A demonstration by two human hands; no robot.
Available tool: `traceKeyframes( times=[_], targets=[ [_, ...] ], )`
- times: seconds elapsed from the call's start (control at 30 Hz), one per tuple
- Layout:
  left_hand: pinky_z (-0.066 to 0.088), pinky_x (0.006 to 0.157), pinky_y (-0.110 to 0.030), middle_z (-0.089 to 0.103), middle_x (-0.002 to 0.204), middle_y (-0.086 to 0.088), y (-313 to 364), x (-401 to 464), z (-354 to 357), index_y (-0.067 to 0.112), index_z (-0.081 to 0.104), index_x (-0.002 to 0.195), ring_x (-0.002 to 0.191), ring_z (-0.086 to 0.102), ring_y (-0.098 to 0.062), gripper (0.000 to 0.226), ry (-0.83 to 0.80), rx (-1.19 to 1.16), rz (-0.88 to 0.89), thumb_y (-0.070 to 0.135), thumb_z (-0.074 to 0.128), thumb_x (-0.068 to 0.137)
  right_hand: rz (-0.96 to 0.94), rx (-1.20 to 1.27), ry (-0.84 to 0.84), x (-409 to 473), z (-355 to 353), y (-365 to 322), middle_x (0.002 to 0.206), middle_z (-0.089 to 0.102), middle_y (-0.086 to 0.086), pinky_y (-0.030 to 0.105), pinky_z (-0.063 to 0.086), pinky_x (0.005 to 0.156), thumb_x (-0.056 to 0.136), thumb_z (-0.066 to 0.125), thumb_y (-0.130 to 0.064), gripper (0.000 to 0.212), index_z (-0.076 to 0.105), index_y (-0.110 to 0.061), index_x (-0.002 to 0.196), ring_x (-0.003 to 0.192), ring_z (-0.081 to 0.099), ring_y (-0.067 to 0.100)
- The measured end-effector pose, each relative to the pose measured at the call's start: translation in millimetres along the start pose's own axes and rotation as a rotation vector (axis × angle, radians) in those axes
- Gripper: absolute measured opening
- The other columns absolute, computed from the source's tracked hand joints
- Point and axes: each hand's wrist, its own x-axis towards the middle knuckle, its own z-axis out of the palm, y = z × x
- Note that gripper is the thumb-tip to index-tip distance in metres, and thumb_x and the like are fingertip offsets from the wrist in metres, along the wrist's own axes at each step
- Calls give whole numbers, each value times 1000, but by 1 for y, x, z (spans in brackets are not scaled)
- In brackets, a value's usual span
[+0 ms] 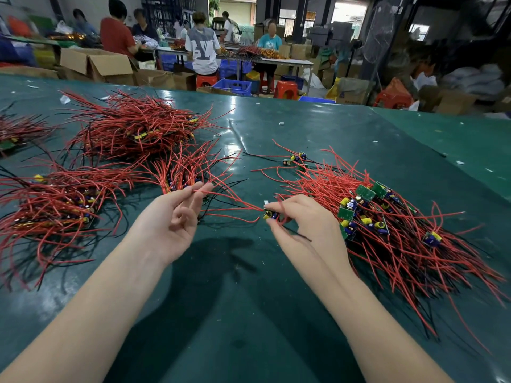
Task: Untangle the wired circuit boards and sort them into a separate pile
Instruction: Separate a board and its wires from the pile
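Right hand (300,217) pinches a small green circuit board with yellow and blue parts (269,214) above the dark green table mat (318,128); left hand (172,219) — fingers relaxed — touches its red wire (229,199). Tangled red-wired pile (387,225) lies right of the board.

The table (304,128) covering is showing as smooth, glossy green sheeting, reflecting overhead light. The wires (132,125) are presenting smooth red and black plastic insulation. The circuit boards (365,192) are appearing matt green. Cardboard boxes (96,64) are looking matt brown.
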Motion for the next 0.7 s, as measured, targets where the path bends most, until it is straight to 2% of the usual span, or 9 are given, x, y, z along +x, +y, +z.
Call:
traceKeyframes(
  times=[0.07,0.17,0.23,0.33,0.47,0.63,0.7],
  targets=[
    [38,37,-6,75,97,-4,1,-2,1,4,64,100,52,63,0,13,-54,-90,-22,5,55,91,68,72,-3,0,2,0,85,66,-7,29,48,78,79,74,-14,19,75,-26,94,78,60,8],
    [40,38,-7,75,99,-3,1,-4,2,3,65,101,53,63,1,26,-131,-192,-39,3,61,75,204,261,-21,-1,5,-1,80,69,-9,21,49,74,77,76,-13,21,74,-32,85,72,63,4],
    [40,38,-6,75,99,-3,2,-5,2,3,67,97,53,64,0,20,-128,-172,-27,5,60,78,280,372,-41,-1,6,-1,78,70,-8,21,50,73,77,77,-12,23,73,-34,81,70,64,3],
    [40,37,-7,76,96,-5,2,-4,2,5,67,92,53,64,-2,14,-64,-83,11,12,55,93,318,396,-69,0,5,1,76,70,-7,20,49,71,77,77,-11,19,75,-29,82,67,62,4],
    [37,34,-8,76,94,-5,3,-4,2,5,67,92,52,64,-3,17,-18,-47,35,15,53,96,350,410,-96,1,6,2,71,68,-8,20,48,70,77,77,-11,15,76,-26,82,64,59,4],
    [42,42,-6,75,97,-4,8,-7,-1,4,70,87,56,66,-3,15,-81,-232,-43,9,57,88,417,586,-193,4,3,-1,71,70,-5,18,48,65,78,77,-8,13,76,-20,83,63,59,5],
    [44,43,-6,75,98,-4,9,-7,-1,3,73,82,59,67,-3,16,-123,-300,-53,8,59,86,460,704,-243,4,0,-3,71,71,-1,20,52,68,78,76,-5,12,75,-14,85,64,61,8]
  ],
)
